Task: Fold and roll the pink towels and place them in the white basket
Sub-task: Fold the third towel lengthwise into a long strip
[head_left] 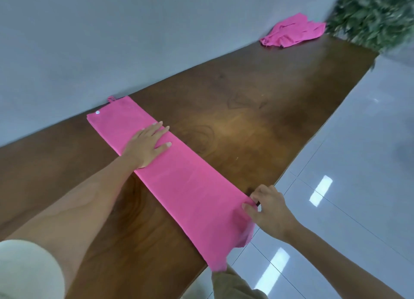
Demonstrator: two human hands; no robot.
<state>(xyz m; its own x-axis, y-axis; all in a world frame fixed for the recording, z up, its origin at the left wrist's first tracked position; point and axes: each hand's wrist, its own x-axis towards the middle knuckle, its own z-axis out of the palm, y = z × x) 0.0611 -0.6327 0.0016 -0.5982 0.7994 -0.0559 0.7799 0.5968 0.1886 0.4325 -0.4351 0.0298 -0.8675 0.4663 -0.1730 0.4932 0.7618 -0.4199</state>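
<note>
Long smooth pink towel [179, 182], folded into strip, lies diagonally mid-frame on glossy wood table [257, 101]. Left hand [145, 145] flat, fingers straight, pressing it. Right hand [270, 209] pinches lower edge. Crumpled towel [293, 30] upper right.

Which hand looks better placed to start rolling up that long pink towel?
Probably the right hand: it pinches the towel near its close end, by the table edge. The left hand lies flat farther up, pressing it down.
</note>
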